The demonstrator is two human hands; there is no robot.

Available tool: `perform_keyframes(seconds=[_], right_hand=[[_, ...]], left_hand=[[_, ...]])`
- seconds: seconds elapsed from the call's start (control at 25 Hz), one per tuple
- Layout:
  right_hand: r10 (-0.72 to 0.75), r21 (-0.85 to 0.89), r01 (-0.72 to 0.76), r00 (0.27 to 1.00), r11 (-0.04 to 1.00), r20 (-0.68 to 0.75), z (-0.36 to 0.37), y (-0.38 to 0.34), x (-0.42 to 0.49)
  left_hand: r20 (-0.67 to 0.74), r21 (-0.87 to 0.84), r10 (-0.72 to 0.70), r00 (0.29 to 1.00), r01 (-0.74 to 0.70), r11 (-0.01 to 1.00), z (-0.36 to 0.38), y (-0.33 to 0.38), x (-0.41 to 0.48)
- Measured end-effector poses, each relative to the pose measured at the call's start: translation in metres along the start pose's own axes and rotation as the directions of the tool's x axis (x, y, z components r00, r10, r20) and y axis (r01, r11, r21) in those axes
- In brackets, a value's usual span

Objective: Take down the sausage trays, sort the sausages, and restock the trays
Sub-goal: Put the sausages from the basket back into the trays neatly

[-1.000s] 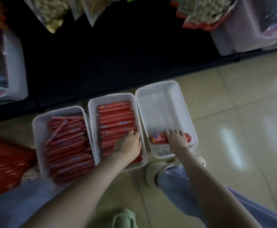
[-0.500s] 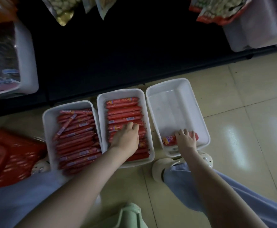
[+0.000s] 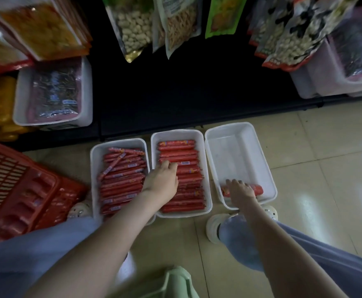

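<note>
Both arms reach fwd & down, forearms bare. Left hand (image 3: 161, 181) is palm-down over the middle tray (image 3: 176, 133), fingers bent onto the stacked sausages (image 3: 180, 198); can't tell if they grip one. Right hand (image 3: 240, 193) is palm-down at the near end of the right tray (image 3: 235, 155), fingers spread straight across 1 fat sausage (image 3: 258, 189), not curled round it. 3 white trays sit side by side on the floor (image 3: 326, 168). Left tray (image 3: 94, 168) holds thin sausages (image 3: 122, 181), too many to count. 1 red basket (image 3: 14, 190) at far left.
</note>
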State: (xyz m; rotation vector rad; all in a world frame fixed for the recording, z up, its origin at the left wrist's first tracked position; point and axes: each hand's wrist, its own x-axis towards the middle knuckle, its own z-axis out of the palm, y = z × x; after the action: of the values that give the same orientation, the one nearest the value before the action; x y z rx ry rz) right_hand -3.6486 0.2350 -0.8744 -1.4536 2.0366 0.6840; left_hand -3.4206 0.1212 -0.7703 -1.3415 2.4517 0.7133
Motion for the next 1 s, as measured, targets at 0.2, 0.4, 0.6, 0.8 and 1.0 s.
perform_keyframes(seconds=[0.2, 0.4, 0.6, 0.8, 1.0], right_hand=[[-0.034, 0.107, 0.027, 0.998, 0.994, 0.060, 0.025, 0.037, 0.016], [-0.173, -0.035, 0.173, 0.985, 0.984, 0.002, 0.052, 0.039, 0.044], [-0.285, -0.138, 0.263, 0.942, 0.955, -0.176, 0.042, 0.047, 0.047], [-0.286, -0.141, 0.263, 0.943, 0.954, -0.173, 0.054, 0.041, 0.051], [-0.186, -0.058, 0.182, 0.980, 0.982, -0.068, 0.062, 0.054, 0.056]], left_hand=[[0.067, -0.017, 0.129, 0.989, -0.128, 0.992, 0.046, 0.050, 0.016], [0.147, -0.027, 0.146, 0.978, -0.144, 0.989, 0.116, 0.106, 0.071], [0.288, 0.118, 0.045, 0.957, -0.082, 0.990, 0.156, 0.103, 0.102], [0.326, 0.240, 0.017, 0.945, -0.100, 0.966, 0.154, 0.093, 0.102], [0.322, 0.194, -0.031, 0.946, -0.034, 0.980, 0.153, 0.116, 0.106]])
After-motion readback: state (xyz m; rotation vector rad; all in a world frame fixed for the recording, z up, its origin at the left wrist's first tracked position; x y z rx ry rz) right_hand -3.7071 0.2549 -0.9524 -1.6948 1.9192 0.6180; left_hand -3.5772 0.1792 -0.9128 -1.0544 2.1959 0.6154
